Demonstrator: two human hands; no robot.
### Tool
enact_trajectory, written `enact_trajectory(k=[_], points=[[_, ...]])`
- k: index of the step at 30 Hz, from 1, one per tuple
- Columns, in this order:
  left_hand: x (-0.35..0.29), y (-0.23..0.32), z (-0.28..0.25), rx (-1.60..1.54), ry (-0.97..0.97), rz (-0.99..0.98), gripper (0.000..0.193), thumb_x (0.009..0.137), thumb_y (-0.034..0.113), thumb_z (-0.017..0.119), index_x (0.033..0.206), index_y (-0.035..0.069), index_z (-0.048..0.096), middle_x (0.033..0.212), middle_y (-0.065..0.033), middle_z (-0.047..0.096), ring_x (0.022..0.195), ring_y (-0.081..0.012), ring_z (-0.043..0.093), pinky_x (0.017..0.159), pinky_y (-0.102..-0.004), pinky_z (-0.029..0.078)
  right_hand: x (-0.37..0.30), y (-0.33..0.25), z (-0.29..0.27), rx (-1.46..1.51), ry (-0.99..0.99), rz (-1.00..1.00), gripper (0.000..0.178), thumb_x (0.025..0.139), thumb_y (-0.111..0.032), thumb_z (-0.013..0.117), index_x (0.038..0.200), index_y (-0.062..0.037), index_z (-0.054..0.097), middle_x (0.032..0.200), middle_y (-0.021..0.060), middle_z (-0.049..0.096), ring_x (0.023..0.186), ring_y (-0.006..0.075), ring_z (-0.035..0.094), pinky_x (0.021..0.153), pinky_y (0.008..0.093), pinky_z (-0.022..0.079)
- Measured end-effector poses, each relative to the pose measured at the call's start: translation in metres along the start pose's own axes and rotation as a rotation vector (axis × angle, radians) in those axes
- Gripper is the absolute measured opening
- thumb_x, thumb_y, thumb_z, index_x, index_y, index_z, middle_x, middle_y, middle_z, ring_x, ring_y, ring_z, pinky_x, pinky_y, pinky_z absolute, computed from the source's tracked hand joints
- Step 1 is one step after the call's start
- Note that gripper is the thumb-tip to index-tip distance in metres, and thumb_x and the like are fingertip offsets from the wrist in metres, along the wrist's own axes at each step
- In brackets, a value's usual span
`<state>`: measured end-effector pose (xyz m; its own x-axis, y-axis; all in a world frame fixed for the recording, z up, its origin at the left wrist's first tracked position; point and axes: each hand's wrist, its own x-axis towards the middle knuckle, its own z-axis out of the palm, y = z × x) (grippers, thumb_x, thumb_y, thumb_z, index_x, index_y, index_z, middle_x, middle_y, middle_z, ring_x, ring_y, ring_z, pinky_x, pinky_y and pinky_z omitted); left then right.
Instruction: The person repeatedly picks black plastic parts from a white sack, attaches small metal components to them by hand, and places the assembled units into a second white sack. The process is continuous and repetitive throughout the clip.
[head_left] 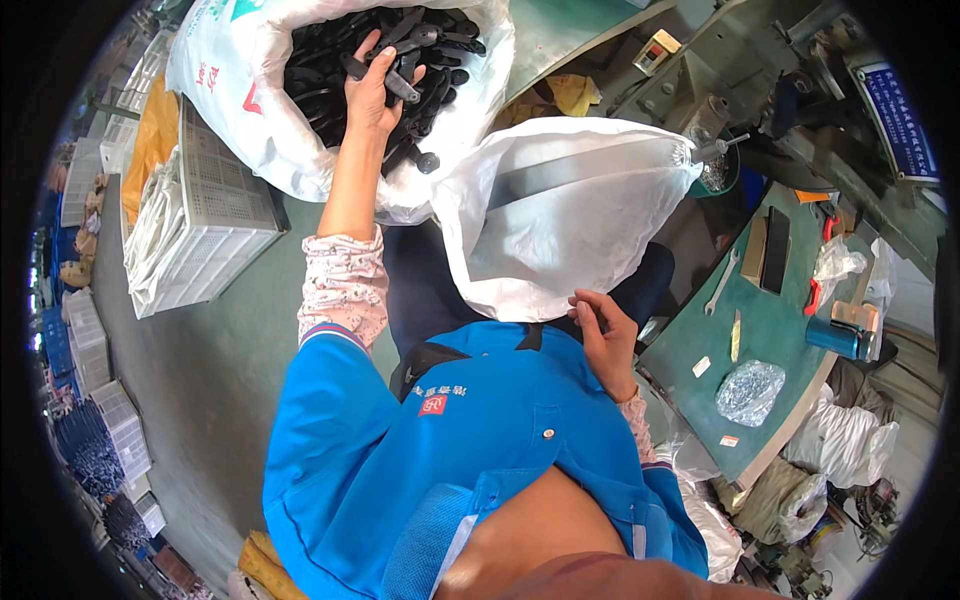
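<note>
Dull green-grey below and to the left, a wide stretch of smooth floor (230, 360). Next in size, a blue long-sleeved top (470, 470) with ruffled, patterned inner cuffs, seen from above. On the right, a green surface (690, 345) strewn with tools and packaging. Ahead and to the left, a bulky white plastic sack (240, 140), mouth spread open. Just beside that sack, close in front of the body, a second white sack (570, 240), also wide-mouthed, far corner by a metal rod of the machine. Left of the bulky sack, a white perforated plastic crate (215, 180), pale pliable sheets hanging over one side. Inside the bulky sack, a heaped pile of black plastic parts (315, 105), elongated and jumbled together. Over that pile, a bare left hand (375, 100), grip closed around at least one part. By the near right rim of the second sack, a bare right hand (608, 338), fingers loosely bent; cannot tell whether the grip is pinching the rim or merely resting near. On the surface, in shrinking order: a crumpled clear plastic bundle (750, 392), a dark rectangular block (775, 250), a blue cylinder (838, 340) lying sideways, an open-ended wrench (721, 283). Smallest, between left thumb and fingers, a dark plastic piece (403, 89).
</note>
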<state>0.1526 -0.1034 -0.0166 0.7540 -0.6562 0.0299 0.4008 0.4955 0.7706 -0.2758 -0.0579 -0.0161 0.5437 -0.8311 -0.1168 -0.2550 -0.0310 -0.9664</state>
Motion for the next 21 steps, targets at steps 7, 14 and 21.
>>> enact_trajectory(k=[7,14,21], points=[[-0.05,0.011,0.009,0.045,-0.172,-0.058,0.05,0.087,0.005,0.059,0.133,0.002,0.04,0.11,-0.0176,0.058,0.083,-0.024,0.065,0.066,-0.0375,0.062,0.038,-0.023,0.002,0.069,-0.055,-0.127,0.017,0.091,-0.006,0.058,0.104,0.0035,0.064,0.089,0.0104,0.069,0.079,0.0135,0.067,0.07,0.024,0.051],[-0.13,0.013,0.061,0.192,-0.466,-0.218,0.055,0.085,0.009,0.062,0.135,-0.002,0.04,0.1,-0.0172,0.064,0.069,-0.0211,0.067,0.061,-0.0291,0.058,0.119,-0.096,-0.019,-0.246,0.032,-0.641,0.023,0.087,-0.01,0.064,0.107,0.0013,0.063,0.095,0.0116,0.068,0.084,0.0166,0.066,0.073,0.0253,0.05],[-0.159,0.0,0.096,0.19,-0.684,-0.401,0.049,0.085,0.006,0.063,0.131,0.001,0.048,0.105,-0.011,0.061,0.085,-0.017,0.063,0.063,-0.0304,0.058,0.168,-0.116,-0.04,-0.219,-0.586,-0.275,0.04,0.092,-0.029,0.06,0.118,0.0011,0.057,0.095,0.006,0.064,0.082,0.009,0.059,0.069,0.0212,0.047]])
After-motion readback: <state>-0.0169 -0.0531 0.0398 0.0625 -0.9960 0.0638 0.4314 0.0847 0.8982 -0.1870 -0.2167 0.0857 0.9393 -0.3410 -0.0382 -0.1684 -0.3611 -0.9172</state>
